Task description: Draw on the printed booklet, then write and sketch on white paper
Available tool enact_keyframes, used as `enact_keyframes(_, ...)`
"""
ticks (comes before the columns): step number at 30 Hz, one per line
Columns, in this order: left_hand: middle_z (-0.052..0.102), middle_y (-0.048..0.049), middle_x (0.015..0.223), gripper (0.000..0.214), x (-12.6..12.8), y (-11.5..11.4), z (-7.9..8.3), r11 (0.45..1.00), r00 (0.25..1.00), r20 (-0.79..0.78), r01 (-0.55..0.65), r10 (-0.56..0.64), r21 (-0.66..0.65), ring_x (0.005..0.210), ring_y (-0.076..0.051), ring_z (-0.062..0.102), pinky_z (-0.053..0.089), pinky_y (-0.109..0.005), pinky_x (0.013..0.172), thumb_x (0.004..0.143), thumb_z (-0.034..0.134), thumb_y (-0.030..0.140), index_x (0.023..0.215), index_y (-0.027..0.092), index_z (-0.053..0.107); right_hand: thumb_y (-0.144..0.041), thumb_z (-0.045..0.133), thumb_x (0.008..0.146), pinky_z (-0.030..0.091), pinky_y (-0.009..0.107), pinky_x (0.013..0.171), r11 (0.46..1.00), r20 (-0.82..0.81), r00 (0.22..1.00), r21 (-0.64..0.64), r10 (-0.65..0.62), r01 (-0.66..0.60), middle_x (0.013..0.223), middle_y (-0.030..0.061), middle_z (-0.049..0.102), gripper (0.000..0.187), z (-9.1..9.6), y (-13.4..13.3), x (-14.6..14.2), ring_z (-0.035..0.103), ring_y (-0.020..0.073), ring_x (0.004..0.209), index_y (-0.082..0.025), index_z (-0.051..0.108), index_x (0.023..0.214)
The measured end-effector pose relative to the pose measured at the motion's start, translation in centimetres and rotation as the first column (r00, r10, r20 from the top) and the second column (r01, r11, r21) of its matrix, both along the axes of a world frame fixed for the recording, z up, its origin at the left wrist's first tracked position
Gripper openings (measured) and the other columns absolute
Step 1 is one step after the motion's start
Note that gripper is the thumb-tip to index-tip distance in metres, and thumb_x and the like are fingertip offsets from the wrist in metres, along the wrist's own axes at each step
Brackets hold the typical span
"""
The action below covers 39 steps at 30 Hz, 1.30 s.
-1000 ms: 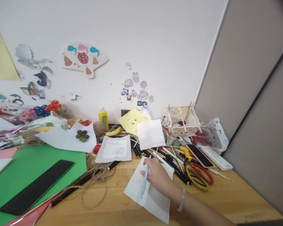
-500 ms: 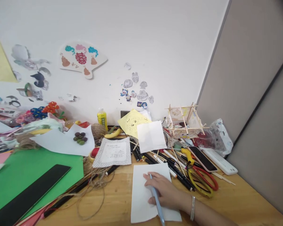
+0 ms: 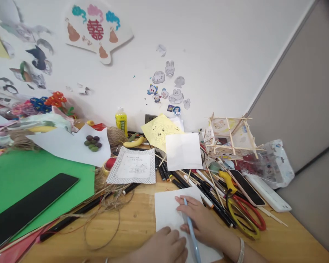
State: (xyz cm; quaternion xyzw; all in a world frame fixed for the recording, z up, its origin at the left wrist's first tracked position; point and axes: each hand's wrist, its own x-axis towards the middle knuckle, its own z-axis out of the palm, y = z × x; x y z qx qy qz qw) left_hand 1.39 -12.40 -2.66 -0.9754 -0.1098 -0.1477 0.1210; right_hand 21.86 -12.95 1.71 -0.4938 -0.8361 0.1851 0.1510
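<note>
My right hand (image 3: 199, 219) rests on a blank sheet of white paper (image 3: 167, 206) at the table's front. A light blue pen (image 3: 191, 230) slants through its fingers, lower end towards me. My left hand (image 3: 167, 246) lies over the lower left part of the same sheet. Its fingers are curled in; whatever they may hold is hidden beneath them. Just beyond the sheet are a drawing with a patterned border (image 3: 131, 166) and another plain white sheet (image 3: 183, 151).
Black markers (image 3: 215, 208) and scissors with yellow and red handles (image 3: 244, 219) crowd the right, near a phone (image 3: 246, 186) and a stick frame (image 3: 230, 135). Left are green paper (image 3: 79, 182), a black flat bar (image 3: 33, 210) and loose twine (image 3: 117, 201). A yellow bottle (image 3: 121, 122) stands by the wall.
My left hand has come in from the bottom onto the paper. My right hand still has the pen. The view has tilted lower and shifted, so the wall drawings sit higher.
</note>
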Motion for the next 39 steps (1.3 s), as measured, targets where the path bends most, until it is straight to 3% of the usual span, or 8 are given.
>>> enact_keyframes(7,0.065,-0.0125,0.113,0.036,-0.4,0.9,0.3,0.994,0.996,0.027,-0.082,0.084,-0.077,0.106,-0.029,0.057,0.045,-0.040,0.085,0.096,0.047,0.038,0.115,0.011,0.060,-0.034,0.065,0.084,0.033,0.045,0.111,0.990,0.022,0.992,-0.066,0.123,-0.122,0.145,0.0098,0.048,0.043,0.2,1.0,1.1,0.038,0.0281,0.135,-0.023,0.060,0.124)
enact_keyframes(12,0.061,-0.0140,0.124,0.045,-0.7,1.2,-1.1,0.990,0.997,0.059,-0.032,0.041,-0.138,0.113,-0.030,0.054,0.043,-0.042,0.091,0.094,0.047,0.046,0.123,0.012,0.056,-0.038,0.050,0.093,0.044,0.042,0.099,0.998,-0.226,0.974,0.046,-0.028,0.040,0.123,0.0117,0.062,0.039,0.2,1.2,0.9,0.055,0.0263,0.116,-0.024,0.055,0.129)
enact_keyframes(19,0.057,-0.0178,0.129,0.042,-0.7,1.1,-3.1,0.995,0.993,0.110,-0.044,0.053,-0.086,0.119,-0.031,0.050,0.041,-0.040,0.096,0.092,0.050,0.035,0.124,0.009,0.054,-0.028,0.044,0.095,0.051,0.033,0.078,0.992,-0.447,0.894,0.120,0.011,0.048,0.087,0.0060,0.067,0.023,3.6,4.4,-4.7,0.063,0.0191,0.084,-0.021,0.066,0.091)
enact_keyframes(25,0.062,-0.0137,0.123,0.026,-0.6,0.6,-3.9,0.995,0.952,0.291,-0.093,0.095,-0.019,0.114,-0.033,0.054,0.040,-0.045,0.095,0.091,0.052,0.028,0.112,0.014,0.060,-0.033,0.054,0.091,0.047,0.026,0.056,0.976,-0.804,0.558,-0.136,-0.207,0.167,0.067,-0.0024,0.061,0.012,0.6,6.8,-4.6,0.056,0.0127,0.056,-0.022,0.055,0.086)
enact_keyframes(29,0.064,-0.0095,0.119,0.019,-1.0,0.5,-2.0,0.992,0.937,0.327,-0.118,0.126,-0.044,0.113,-0.028,0.055,0.040,-0.039,0.096,0.093,0.052,0.024,0.108,0.017,0.062,-0.034,0.063,0.086,0.047,0.027,0.060,0.968,-0.855,0.472,-0.121,-0.213,0.218,0.072,-0.0019,0.063,0.015,-0.4,6.6,-3.2,0.057,0.0124,0.059,-0.022,0.056,0.084)
enact_keyframes(32,0.066,-0.0086,0.117,0.019,-0.9,0.4,-1.9,0.990,0.935,0.327,-0.131,0.138,-0.044,0.110,-0.027,0.057,0.041,-0.038,0.094,0.094,0.050,0.023,0.107,0.017,0.062,-0.035,0.067,0.085,0.047,0.026,0.056,0.973,-0.849,0.496,-0.081,-0.180,0.215,0.071,-0.0030,0.060,0.015,0.3,6.3,-3.2,0.056,0.0120,0.057,-0.023,0.058,0.081)
enact_keyframes(37,0.064,-0.0133,0.121,0.025,-0.1,-0.3,-5.1,0.990,0.944,0.299,-0.140,0.138,-0.013,0.104,-0.031,0.061,0.044,-0.041,0.087,0.093,0.052,0.028,0.116,0.019,0.058,-0.032,0.067,0.085,0.051,0.035,0.076,0.982,-0.685,0.724,0.071,-0.080,0.175,0.083,0.0036,0.067,0.008,2.5,5.5,-3.7,0.063,0.0199,0.084,-0.024,0.069,0.088)
enact_keyframes(39,0.063,-0.0150,0.123,0.032,-0.1,-0.5,-5.6,0.990,0.955,0.263,-0.139,0.138,-0.016,0.105,-0.032,0.062,0.044,-0.042,0.087,0.093,0.053,0.032,0.124,0.022,0.053,-0.032,0.067,0.085,0.053,0.033,0.069,0.984,-0.655,0.751,0.071,-0.078,0.164,0.072,0.0020,0.067,0.009,2.9,5.0,-3.7,0.065,0.0189,0.074,-0.024,0.068,0.084)
